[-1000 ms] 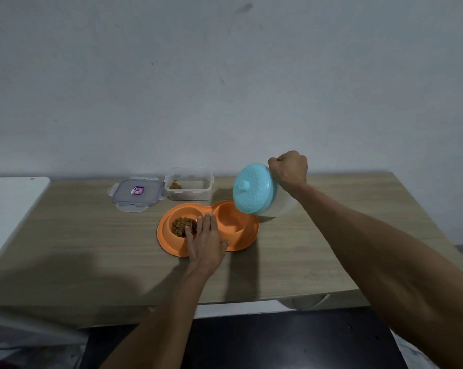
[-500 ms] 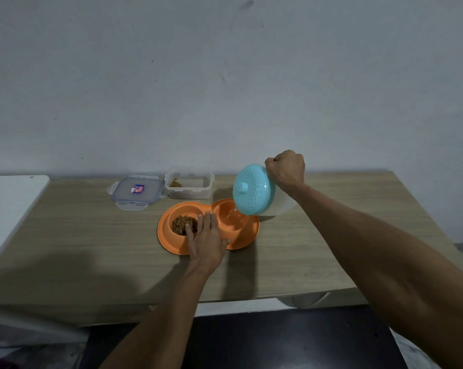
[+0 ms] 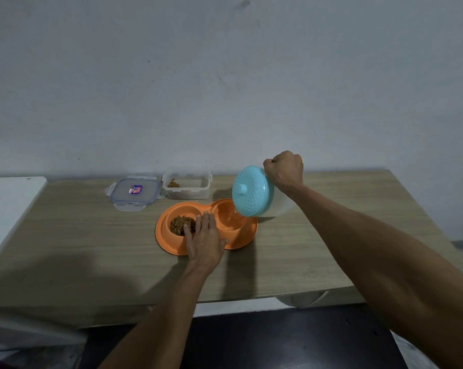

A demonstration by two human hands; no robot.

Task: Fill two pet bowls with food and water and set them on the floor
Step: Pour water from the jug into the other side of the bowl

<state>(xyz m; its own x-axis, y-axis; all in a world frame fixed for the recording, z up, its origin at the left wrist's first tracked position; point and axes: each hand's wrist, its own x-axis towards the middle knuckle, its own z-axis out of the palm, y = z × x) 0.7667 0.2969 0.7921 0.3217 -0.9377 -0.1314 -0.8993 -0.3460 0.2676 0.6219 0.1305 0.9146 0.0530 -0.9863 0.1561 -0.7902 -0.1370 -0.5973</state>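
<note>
On the wood-grain bench (image 3: pixel 65 235), your left hand (image 3: pixel 205 241) lies flat, fingers straight, on the glossy orange double bowl (image 3: pixel 164 235), with brown kibble (image 3: pixel 181 225) in its left well. Your right hand (image 3: pixel 285 169) clenches a tilted, teal-lidded jug (image 3: pixel 251 191) above the right well.

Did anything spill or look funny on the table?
Nothing stands out. The kibble sits in the left well of the orange double bowl, and the right hand tips the blue-lidded jug over the right well on purpose. I see no spill on the table.
</note>
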